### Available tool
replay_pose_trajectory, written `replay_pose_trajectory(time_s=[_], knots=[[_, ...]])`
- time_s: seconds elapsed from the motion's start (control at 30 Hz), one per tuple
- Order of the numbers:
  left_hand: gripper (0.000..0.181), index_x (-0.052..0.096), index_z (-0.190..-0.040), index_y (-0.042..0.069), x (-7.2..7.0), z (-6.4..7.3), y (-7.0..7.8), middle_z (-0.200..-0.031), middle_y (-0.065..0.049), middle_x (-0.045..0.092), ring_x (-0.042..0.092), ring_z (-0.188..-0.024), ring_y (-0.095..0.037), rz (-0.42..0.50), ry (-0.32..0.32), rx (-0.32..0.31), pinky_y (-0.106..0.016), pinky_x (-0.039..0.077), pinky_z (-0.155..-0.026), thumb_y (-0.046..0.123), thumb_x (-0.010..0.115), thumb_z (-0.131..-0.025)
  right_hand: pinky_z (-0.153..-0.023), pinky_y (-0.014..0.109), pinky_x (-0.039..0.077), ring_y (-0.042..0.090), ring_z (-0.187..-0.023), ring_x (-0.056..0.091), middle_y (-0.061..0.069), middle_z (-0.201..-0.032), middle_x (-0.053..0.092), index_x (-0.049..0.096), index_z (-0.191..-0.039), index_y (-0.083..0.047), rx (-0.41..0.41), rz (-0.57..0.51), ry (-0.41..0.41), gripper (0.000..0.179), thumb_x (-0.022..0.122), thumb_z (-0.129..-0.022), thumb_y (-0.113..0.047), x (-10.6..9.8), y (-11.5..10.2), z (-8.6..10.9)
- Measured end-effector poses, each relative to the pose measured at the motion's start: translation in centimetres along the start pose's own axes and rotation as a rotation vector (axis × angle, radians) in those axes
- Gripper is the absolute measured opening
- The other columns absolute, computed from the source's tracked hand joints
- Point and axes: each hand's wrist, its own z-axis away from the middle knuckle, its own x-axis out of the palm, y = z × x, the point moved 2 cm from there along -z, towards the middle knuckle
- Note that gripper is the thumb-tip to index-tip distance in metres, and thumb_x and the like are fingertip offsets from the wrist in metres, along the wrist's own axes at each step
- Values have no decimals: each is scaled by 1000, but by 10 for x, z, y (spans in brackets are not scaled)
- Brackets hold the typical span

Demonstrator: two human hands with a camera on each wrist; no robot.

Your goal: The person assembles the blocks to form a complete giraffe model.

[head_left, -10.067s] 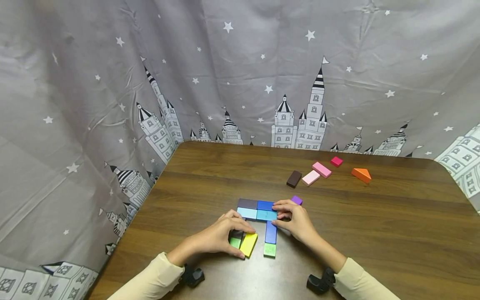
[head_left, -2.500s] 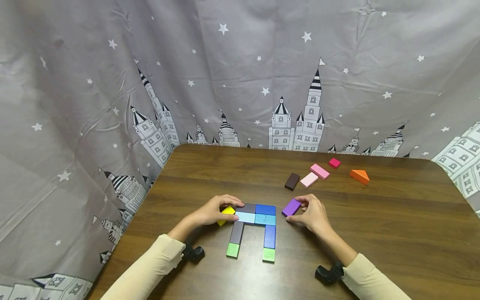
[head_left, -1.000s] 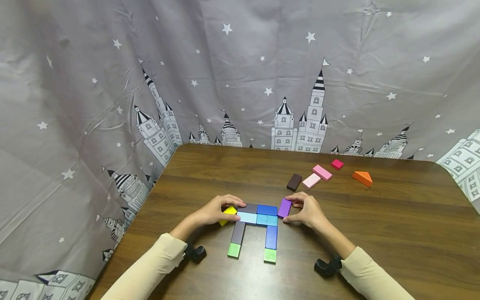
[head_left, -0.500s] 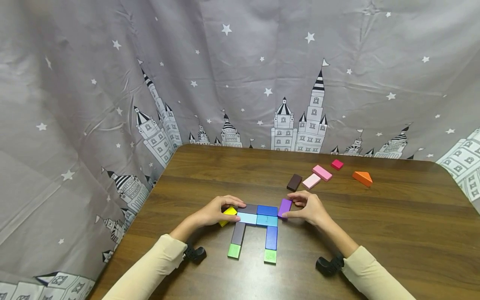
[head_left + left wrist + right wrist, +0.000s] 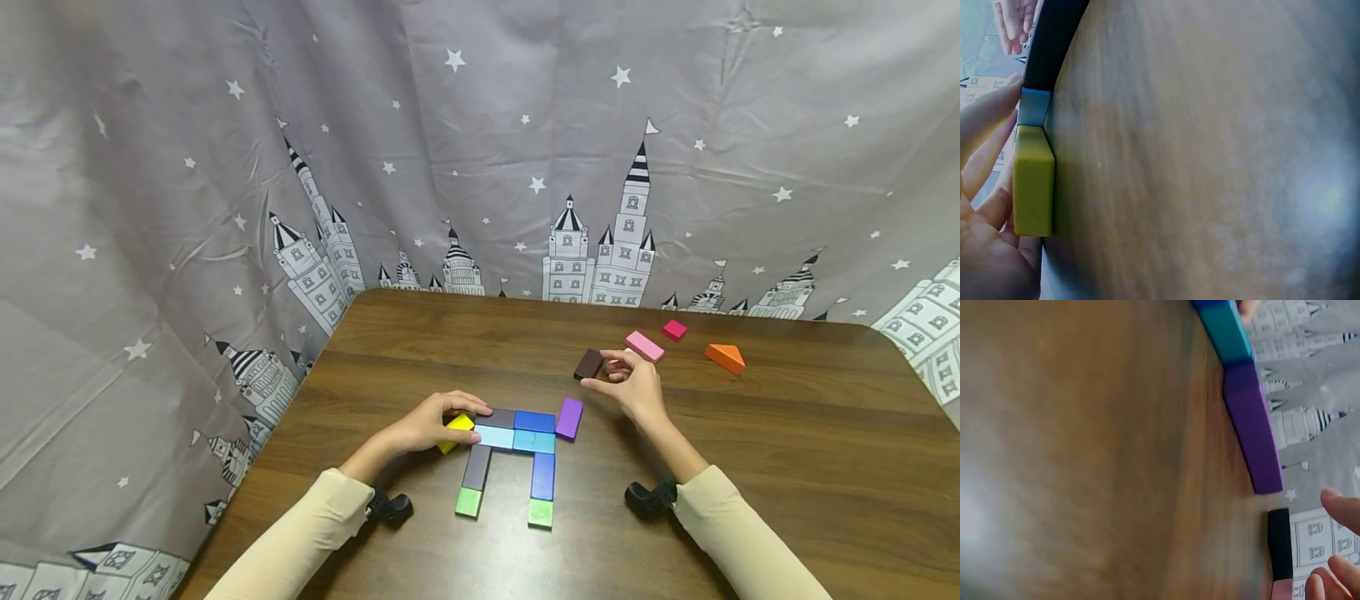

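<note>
Flat blocks form a two-legged shape: a dark grey block [image 5: 497, 418] and blue block [image 5: 535, 421] above a light blue block [image 5: 495, 437] and turquoise block [image 5: 534, 442]. My left hand [image 5: 420, 423] rests at its left end, thumb at the light blue block and fingertips at the dark grey one. Partly hidden under that hand lies a yellow block [image 5: 1034, 187]. A purple block [image 5: 569, 418] lies slightly tilted by the right end. My right hand [image 5: 633, 390] hovers with spread fingers beside a dark brown block [image 5: 588, 364], apart from it in the right wrist view.
The legs are a dark grey block [image 5: 477, 467] and a blue block [image 5: 543, 477], each ending in a green block [image 5: 468, 502]. Toward the back right lie a pink block [image 5: 645, 346], a red block [image 5: 674, 331] and an orange triangle [image 5: 725, 358]. A patterned curtain [image 5: 480, 125] stands behind the table.
The yellow block was shifted from between the legs to the left end. My right hand set the purple block by the right end, let go and moved away toward the dark brown block.
</note>
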Motion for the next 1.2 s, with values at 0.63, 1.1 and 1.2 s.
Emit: replay_pose_trajectory(time_s=[0.63, 1.1, 1.2], knots=[[39, 68, -126, 3, 0, 0, -9, -131, -13, 61, 53, -123, -31, 3, -4, 2, -47, 45, -102, 13, 77, -89, -91, 50, 45, 41, -106, 58, 30, -118, 64, 65, -120, 12, -63, 226, -30, 66, 94, -66, -14, 7, 9, -23], [39, 68, -127, 3, -2, 0, -3, -132, -12, 61, 52, -124, -31, -3, -11, -3, -46, 44, -102, 14, 76, -90, -97, 53, 41, 45, -114, 55, 31, -120, 63, 66, -117, 12, -64, 239, -34, 63, 93, -67, -13, 8, 9, -25], [40, 68, -127, 3, -1, 0, -3, -132, -12, 61, 51, -125, -31, -5, -13, -4, -49, 43, -104, 14, 76, -90, -91, 51, 44, 42, -106, 58, 30, -115, 65, 67, -115, 12, -75, 222, -14, 61, 94, -65, -12, 8, 8, -24]])
